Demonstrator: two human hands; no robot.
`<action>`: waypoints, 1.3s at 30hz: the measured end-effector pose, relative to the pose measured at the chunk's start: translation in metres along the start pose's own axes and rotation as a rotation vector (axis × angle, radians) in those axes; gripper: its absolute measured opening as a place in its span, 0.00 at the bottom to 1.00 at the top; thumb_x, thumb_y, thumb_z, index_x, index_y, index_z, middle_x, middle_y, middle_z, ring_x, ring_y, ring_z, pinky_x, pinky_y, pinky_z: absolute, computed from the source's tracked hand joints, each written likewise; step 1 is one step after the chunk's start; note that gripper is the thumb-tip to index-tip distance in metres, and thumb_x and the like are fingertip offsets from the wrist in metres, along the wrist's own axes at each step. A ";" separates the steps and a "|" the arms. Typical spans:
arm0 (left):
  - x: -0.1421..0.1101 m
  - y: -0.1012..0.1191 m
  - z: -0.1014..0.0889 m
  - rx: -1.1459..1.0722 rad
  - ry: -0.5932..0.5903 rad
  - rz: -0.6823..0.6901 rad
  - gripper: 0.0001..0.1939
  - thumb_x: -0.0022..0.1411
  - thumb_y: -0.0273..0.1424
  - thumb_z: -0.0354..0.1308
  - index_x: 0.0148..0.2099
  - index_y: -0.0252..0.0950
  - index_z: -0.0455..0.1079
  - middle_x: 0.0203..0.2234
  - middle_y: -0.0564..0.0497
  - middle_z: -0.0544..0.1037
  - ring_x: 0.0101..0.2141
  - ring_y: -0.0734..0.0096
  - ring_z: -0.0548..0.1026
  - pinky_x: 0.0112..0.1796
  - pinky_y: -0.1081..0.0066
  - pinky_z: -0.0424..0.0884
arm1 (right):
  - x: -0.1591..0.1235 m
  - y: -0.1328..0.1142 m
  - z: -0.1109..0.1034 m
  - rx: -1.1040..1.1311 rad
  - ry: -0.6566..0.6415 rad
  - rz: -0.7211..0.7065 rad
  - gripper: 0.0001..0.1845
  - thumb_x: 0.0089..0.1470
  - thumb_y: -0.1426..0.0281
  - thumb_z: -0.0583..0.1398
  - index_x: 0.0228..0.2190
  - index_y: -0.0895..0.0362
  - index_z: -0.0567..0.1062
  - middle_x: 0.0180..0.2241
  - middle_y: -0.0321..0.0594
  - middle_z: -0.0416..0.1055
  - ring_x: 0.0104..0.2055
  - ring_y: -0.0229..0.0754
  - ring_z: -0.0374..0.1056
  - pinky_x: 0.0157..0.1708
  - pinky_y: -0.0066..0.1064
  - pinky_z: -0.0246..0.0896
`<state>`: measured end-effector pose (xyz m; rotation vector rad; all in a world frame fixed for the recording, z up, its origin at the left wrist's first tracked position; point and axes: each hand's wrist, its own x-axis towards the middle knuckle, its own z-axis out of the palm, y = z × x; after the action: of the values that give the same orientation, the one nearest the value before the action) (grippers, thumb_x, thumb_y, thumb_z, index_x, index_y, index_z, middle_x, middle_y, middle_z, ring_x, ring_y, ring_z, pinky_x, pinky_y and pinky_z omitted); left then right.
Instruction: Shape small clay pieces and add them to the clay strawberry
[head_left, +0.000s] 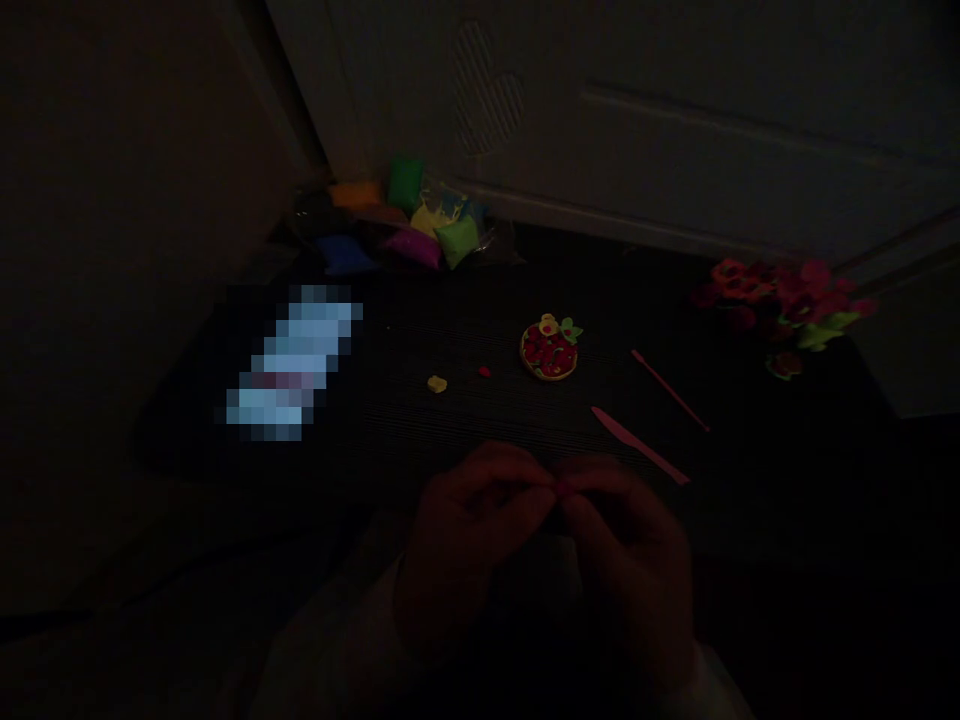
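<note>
Resting between the left hand (pixel 465 525) and the right hand (pixel 637 530), a tiny dark-pink lump (pixel 562 487) is touching both hands' fingertips (pixel 541 498). Both are pinching it, fingers nearly closed.

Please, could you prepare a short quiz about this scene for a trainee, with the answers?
1. True or false: the pink knife-shaped tool touches the round yellow-rimmed disc topped with red pieces.
2. What do the left hand and right hand pinch between them? A: thin pink stick; B: small pinkish lump; C: blue packet.
3. Fill in: in the picture, the small yellow lump lies to the ___ of the small red piece.

Key: 1 false; 2 B; 3 left.
</note>
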<state>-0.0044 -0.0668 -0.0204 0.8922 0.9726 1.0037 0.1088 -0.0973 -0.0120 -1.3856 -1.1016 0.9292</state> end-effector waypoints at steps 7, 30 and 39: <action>0.013 0.005 -0.002 0.033 0.062 -0.231 0.06 0.49 0.28 0.58 0.31 0.43 0.73 0.25 0.58 0.76 0.27 0.78 0.72 0.27 0.81 0.68 | 0.022 -0.002 -0.013 -0.200 0.011 -0.038 0.04 0.44 0.72 0.60 0.26 0.50 0.73 0.26 0.32 0.69 0.29 0.34 0.66 0.26 0.23 0.63; 0.045 0.001 -0.003 -0.068 -0.076 -0.381 0.05 0.46 0.28 0.59 0.29 0.42 0.73 0.26 0.53 0.78 0.28 0.71 0.75 0.29 0.76 0.71 | 0.051 -0.007 -0.026 -0.531 -0.183 -0.139 0.07 0.46 0.72 0.59 0.30 0.49 0.71 0.28 0.31 0.72 0.32 0.34 0.68 0.32 0.23 0.64; 0.046 0.013 -0.008 -0.021 -0.040 -0.444 0.03 0.48 0.33 0.58 0.26 0.44 0.73 0.18 0.54 0.74 0.20 0.71 0.70 0.20 0.73 0.65 | 0.097 0.005 -0.042 -0.616 -0.061 0.070 0.03 0.43 0.68 0.61 0.26 0.51 0.73 0.25 0.32 0.72 0.26 0.36 0.67 0.27 0.28 0.64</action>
<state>-0.0045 -0.0184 -0.0214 0.6365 1.0656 0.6138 0.1758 -0.0148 -0.0079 -1.9090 -1.4682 0.7074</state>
